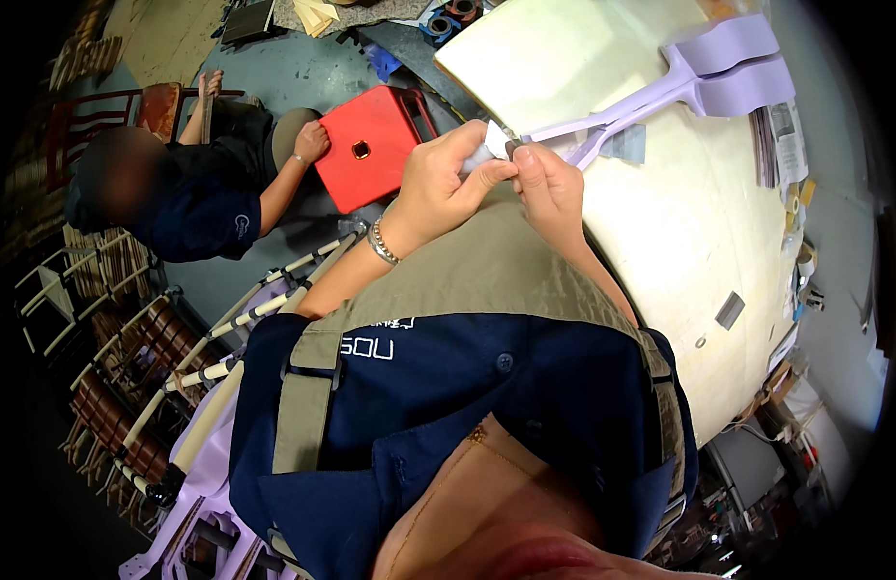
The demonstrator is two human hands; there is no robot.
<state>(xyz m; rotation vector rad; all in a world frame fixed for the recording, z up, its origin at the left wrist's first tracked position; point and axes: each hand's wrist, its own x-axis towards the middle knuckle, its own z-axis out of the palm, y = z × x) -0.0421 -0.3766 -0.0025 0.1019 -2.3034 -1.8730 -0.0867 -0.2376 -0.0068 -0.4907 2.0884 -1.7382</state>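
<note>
My left hand, a metal bracelet on its wrist, is closed around a pale whitish piece; its kind is mostly hidden by the fingers. Close against it, my right hand pinches a small dark piece between thumb and finger. The two thumbs nearly meet. Just beyond my hands, a lavender painted part with two long narrow legs and a broad curved end lies on the cream-topped table. Its leg tips reach close to my fingers.
A person sits at the left, one hand on a red stool. Lower left is a rack of cream tubes with lavender parts. A grey square and a small ring lie on the table.
</note>
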